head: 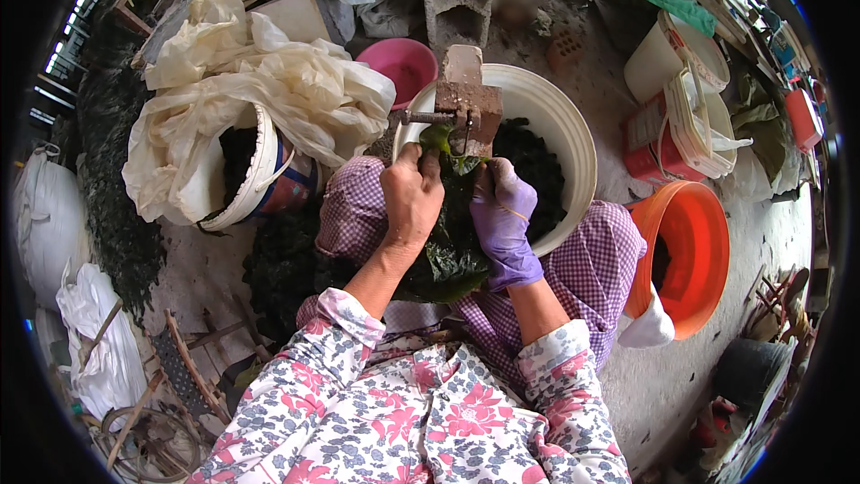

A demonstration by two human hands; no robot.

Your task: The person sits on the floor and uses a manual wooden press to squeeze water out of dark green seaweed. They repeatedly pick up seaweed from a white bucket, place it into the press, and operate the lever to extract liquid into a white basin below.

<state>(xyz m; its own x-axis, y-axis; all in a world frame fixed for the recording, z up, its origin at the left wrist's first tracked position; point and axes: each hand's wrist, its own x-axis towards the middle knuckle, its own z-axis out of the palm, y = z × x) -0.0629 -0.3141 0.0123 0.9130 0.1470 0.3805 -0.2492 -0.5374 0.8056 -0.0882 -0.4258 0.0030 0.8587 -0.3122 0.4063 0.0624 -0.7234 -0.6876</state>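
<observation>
My bare left hand [411, 196] pinches the upper left edge of a wet, dark green seaweed frond [443, 249]. Opposite it, my right hand [505, 215], in a purple glove with a rubber band round it, grips the frond's right side. The frond hangs towards my lap between my knees. Just beyond my fingertips stands a rusty metal block [468, 114] with a threaded screw bolt [426, 117] on its left; a green piece of seaweed lies against it. Behind the block is a large white bucket [583, 141] holding dark seaweed pieces [534, 181].
Left, a tipped white-rimmed bucket [262, 181] is draped with plastic sheeting [255, 87]; more seaweed [279, 262] is heaped by my left leg. A pink basin [406, 67] and concrete block [459, 0] stand ahead. An orange bucket [705, 262] and red pail [662, 131] stand right.
</observation>
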